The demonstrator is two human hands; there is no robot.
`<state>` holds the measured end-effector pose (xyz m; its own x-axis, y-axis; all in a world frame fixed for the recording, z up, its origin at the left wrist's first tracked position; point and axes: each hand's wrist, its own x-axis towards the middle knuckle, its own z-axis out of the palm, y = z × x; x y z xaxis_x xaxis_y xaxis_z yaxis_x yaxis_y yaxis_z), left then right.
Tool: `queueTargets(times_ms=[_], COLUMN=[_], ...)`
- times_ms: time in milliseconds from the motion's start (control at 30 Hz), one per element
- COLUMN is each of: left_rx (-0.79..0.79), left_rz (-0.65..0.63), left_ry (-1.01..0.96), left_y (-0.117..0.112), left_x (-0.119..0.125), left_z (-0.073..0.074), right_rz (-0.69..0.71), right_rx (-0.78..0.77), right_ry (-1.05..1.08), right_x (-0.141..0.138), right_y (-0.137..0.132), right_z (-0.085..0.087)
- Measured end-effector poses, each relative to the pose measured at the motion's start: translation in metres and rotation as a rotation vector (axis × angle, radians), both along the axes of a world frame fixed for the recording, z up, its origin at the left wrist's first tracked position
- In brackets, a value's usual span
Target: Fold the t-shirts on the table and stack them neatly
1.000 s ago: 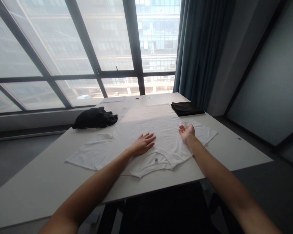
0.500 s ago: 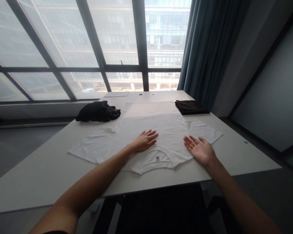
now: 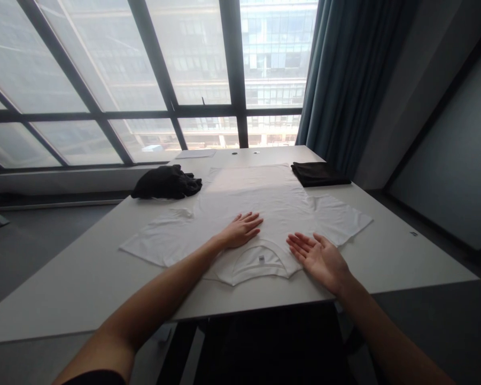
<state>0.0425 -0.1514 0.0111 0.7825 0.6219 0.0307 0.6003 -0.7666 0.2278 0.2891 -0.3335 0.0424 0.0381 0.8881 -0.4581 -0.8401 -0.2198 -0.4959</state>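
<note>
Lying spread over the table (image 3: pixel 404 262), the white T-shirt (image 3: pixel 260 195) has its neckline toward the near edge, where the print on its label (image 3: pixel 261 259) is too small to read. The left hand (image 3: pixel 240 231) rests palm down on it, fingers slightly parted, pinching nothing; that forearm hides part of one shoulder. The right hand (image 3: pixel 318 261), palm up with fingers extended and grasping nothing, covers the other shoulder; whether it touches the fabric is hard to tell. Both arms are cut off below.
</note>
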Motion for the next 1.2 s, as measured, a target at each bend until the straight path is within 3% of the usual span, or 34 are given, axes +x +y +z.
queueTargets(times_ms=[67,200,267,367,500,567,700,800,933,1100,1200], left_rx=[0.001,-0.012,-0.017,-0.014,0.025,0.021,-0.022,-0.035,-0.045,0.015,-0.052], left_rz=[0.001,0.010,0.014,0.043,0.105,0.111,0.153,0.197,0.188,0.361,0.341], left_ry=[-0.005,-0.031,-0.048,-0.080,-0.147,-0.114,0.039,0.086,0.035,-0.013,0.078], left_y=[-0.001,-0.003,-0.004,-0.009,-0.028,-0.044,-0.083,-0.109,-0.118,-0.110,-0.110], left_x=[0.001,0.000,-0.003,-0.011,-0.028,-0.037,-0.057,-0.068,-0.078,-0.090,-0.095], left_z=[0.000,0.003,0.010,0.029,0.057,0.062,0.047,0.028,0.020,0.020,0.019], right_rz=[0.032,0.091,0.081,0.060,-0.001,-0.019,-0.011,0.135,0.295,0.164,0.205], right_rx=[0.035,-0.050,-0.032,0.111,0.303,0.398,0.682,0.735,0.731,0.734,0.655], right_ry=[0.009,-0.033,-0.057,-0.156,-0.551,-0.866,-1.514,-1.787,-1.934,-2.000,-2.045], right_x=[-0.002,-0.006,-0.005,-0.002,-0.002,-0.003,-0.006,-0.009,-0.012,-0.005,-0.002], right_y=[0.000,-0.005,-0.010,-0.015,-0.012,-0.006,0.010,0.017,0.016,0.011,0.011], right_z=[0.003,-0.001,-0.008,-0.019,-0.026,-0.026,-0.030,-0.044,-0.059,-0.062,-0.067])
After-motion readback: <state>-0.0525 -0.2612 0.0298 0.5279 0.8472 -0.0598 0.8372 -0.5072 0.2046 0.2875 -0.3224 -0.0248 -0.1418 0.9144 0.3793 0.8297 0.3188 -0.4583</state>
